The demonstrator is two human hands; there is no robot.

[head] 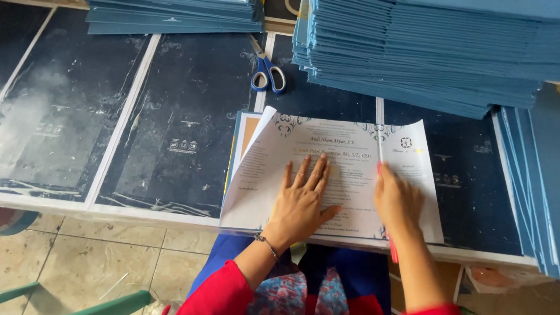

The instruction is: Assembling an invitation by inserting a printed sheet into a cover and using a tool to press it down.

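**Two hands pressing a printed sheet flat at the near edge of the surface**

The printed white sheet (346, 180) lies at lower centre of the frame, its long axis running left to right and its lower edge just short of the near edge of the surface (164, 164). Its text lines run across the frame, and its upper left corner curls up, showing a tan card with a blue border (248, 131) beneath. The left hand (300, 203) rests palm down on the middle of the sheet, fingers spread and pointing toward the top of the frame. The right hand (398, 202) lies on the sheet's right half, fingers pressed together around a slim red tool (393, 245) that runs top to bottom; the exact grip cannot be told.

Open room lies to the left of the sheet, where the dark blue printed covering is bare. A tall stack of blue cards (439, 44) crowds the upper right, a further blue stack (546, 190) stands along the right edge, and a lower stack (166, 4) sits at upper left. Blue-handled scissors (266, 70) lie just above the sheet, tips pointing up-left. Below the surface edge show a tiled floor (96, 256) and a green chair frame (61, 302).
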